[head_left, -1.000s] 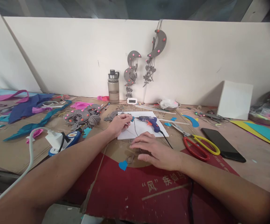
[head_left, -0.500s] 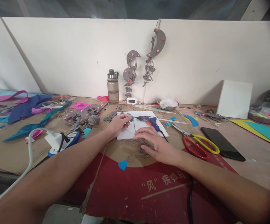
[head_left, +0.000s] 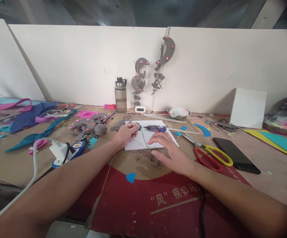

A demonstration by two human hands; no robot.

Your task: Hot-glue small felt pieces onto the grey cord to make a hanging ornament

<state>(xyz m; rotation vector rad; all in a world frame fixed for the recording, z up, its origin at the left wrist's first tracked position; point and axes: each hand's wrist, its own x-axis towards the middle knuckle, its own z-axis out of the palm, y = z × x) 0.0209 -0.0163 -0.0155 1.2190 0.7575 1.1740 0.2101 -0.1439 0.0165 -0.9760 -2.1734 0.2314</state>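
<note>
Between the pinched fingertips of my left hand (head_left: pixel 127 133) is a small blue felt piece (head_left: pixel 139 128), with a grey yarn strand (head_left: pixel 144 138) trailing from it. The strand runs down to a loose yarn coil (head_left: pixel 155 162) on the cardboard. My right hand (head_left: pixel 170 150) hovers beside the strand and coil, fingers spread, holding nothing. Behind it a blue glue gun (head_left: pixel 155 128) lies on a white board (head_left: pixel 133 144), its nozzle toward the felt piece. A blue heart (head_left: pixel 130 178) lies nearer me.
Scissors (head_left: pixel 214 155) and a black phone (head_left: pixel 236 155) lie at right. A power strip (head_left: pixel 77 150) and pinned grey yarn pieces (head_left: pixel 88 125) are at left. A bottle (head_left: pixel 120 96) and small clock (head_left: pixel 140 109) stand behind. Moon hangings (head_left: pixel 168 51) hang on the white wall.
My right hand has shifted slightly right, away from the yarn, uncovering more of the coil. My left hand still pinches the blue piece. The view has tilted up a little.
</note>
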